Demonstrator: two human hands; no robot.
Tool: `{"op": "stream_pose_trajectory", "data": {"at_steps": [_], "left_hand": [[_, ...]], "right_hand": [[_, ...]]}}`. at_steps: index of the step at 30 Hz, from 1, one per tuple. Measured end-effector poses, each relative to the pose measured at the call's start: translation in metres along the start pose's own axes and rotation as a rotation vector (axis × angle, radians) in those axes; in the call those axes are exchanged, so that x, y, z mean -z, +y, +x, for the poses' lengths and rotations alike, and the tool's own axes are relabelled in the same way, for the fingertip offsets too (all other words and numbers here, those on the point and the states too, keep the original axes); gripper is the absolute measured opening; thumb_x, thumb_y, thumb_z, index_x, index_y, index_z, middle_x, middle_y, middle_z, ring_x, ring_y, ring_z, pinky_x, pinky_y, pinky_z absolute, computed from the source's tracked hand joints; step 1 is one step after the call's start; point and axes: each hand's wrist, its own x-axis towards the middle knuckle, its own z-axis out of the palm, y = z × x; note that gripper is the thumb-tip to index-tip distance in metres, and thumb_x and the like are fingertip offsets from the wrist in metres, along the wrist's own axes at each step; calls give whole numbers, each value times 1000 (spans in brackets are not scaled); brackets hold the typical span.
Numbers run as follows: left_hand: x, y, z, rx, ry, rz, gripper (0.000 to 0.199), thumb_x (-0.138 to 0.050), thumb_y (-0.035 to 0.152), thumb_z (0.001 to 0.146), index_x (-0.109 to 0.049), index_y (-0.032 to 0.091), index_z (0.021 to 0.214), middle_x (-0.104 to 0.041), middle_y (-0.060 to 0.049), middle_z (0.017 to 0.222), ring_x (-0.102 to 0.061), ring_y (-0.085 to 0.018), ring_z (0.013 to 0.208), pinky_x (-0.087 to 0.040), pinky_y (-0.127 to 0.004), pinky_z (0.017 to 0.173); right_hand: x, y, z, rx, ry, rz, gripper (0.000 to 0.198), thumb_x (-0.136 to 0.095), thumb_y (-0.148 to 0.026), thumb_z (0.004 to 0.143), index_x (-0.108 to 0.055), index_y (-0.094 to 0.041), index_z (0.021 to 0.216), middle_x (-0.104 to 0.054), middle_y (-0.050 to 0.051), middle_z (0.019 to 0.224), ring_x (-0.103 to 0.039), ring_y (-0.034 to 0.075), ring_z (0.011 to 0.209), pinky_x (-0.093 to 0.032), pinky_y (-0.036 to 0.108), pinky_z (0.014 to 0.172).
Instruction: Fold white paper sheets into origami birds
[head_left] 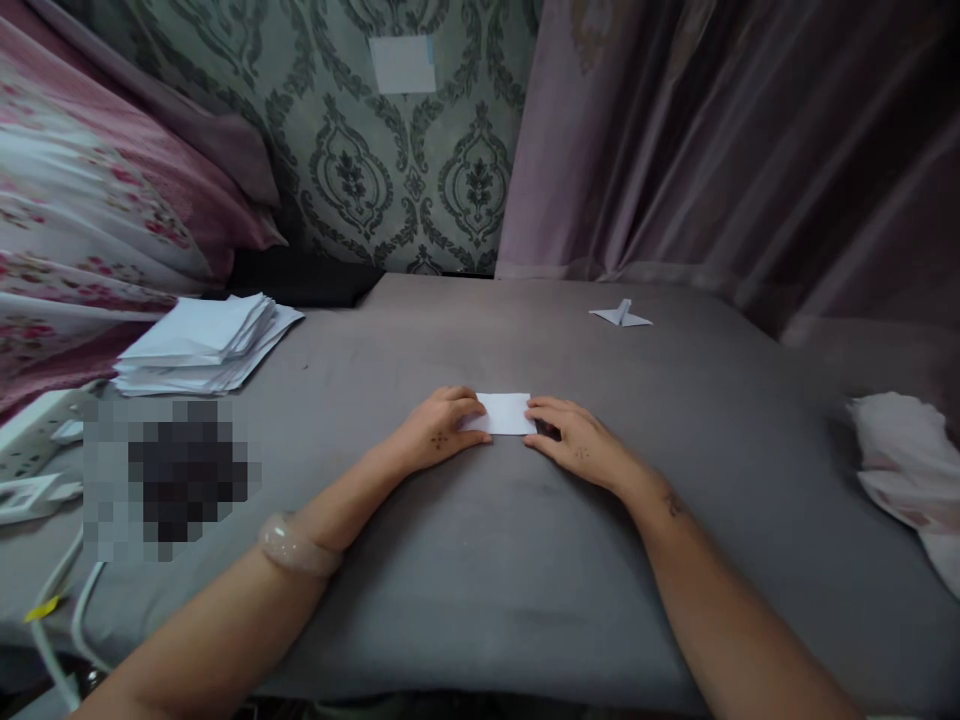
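Observation:
A small white folded sheet of paper [506, 414] lies on the grey cloth-covered table, its long side running left to right. My left hand [442, 430] grips the left end, thumb at the near edge and fingers at the far edge. At the right end, my right hand [574, 440] holds the paper the same way, fingertips on its corner and thumb below. How the layers are folded cannot be made out. Further back on the right stands a small folded paper shape [622, 314] with pointed wings and an upright middle.
A stack of white paper [202, 345] sits at the back left, near a black flat item [307, 278]. White power strips [37, 440] with cables line the left edge, beside a pixelated dark patch [191, 470]. Crumpled pale cloth [904, 450] lies at the right; curtains [637, 130] hang behind.

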Motion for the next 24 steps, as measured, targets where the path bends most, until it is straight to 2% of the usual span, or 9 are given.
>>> {"op": "stream_pose_trajectory", "data": {"at_steps": [4,7,11,13,14,17,18,20,24], "left_hand": [[3,6,2,-105,-35,173,32,-46,39,95,-66,16,107,-65,-13,110,-59,-25,104,-46,-38,93],[5,12,0,-153,-63,264,37,-32,31,100,-64,15,109,-68,-13,105,-61,-24,102,-45,-38,93],[4,16,-3,-85,13,211,35,-39,37,98,-63,17,112,-69,-13,104,-63,-25,99,-46,-37,91],[5,19,-4,28,134,52,32,-44,39,96,-67,18,105,-71,-10,95,-64,-22,89,-48,-34,85],[5,21,-5,115,211,-73,32,-46,40,94,-68,19,99,-71,-8,89,-65,-20,82,-48,-32,80],[7,27,-3,425,400,-609,32,-55,47,87,-66,17,92,-69,-4,78,-62,-16,67,-48,-26,62],[8,28,-2,505,424,-797,32,-60,47,83,-65,17,92,-69,-3,78,-62,-15,65,-48,-26,60],[8,30,0,609,448,-1096,31,-70,41,75,-61,16,92,-68,-2,78,-62,-14,63,-49,-24,58],[3,32,1,709,410,-1321,30,-75,28,67,-55,16,85,-66,-1,73,-61,-11,59,-48,-22,57]], "right_hand": [[1,-1,2,151,-15,-106,24,-47,-26,95,-69,-22,102,-66,10,116,-58,24,112,-45,40,96],[-2,-9,4,141,40,-164,27,-41,-23,97,-67,-21,100,-67,10,108,-61,23,103,-48,38,89],[-2,-25,4,99,136,-197,31,-32,-24,99,-63,-19,102,-66,12,105,-63,23,91,-49,37,82],[0,-34,3,110,264,-141,28,-33,-26,99,-59,-21,108,-64,11,109,-62,22,96,-48,37,87],[1,-38,3,94,377,-89,26,-35,-28,99,-56,-21,114,-63,11,113,-61,22,98,-48,36,89],[-1,-44,2,-31,626,86,32,-41,-30,97,-44,-23,128,-61,12,115,-61,20,91,-51,34,82],[-3,-44,2,-63,635,126,35,-41,-29,96,-42,-24,130,-61,11,113,-61,19,88,-52,33,79],[-9,-43,3,-55,551,145,39,-42,-24,94,-41,-26,133,-60,10,112,-61,19,89,-52,33,77],[-17,-40,3,67,343,25,44,-44,-18,92,-48,-27,135,-56,9,114,-60,19,93,-51,32,80]]}}
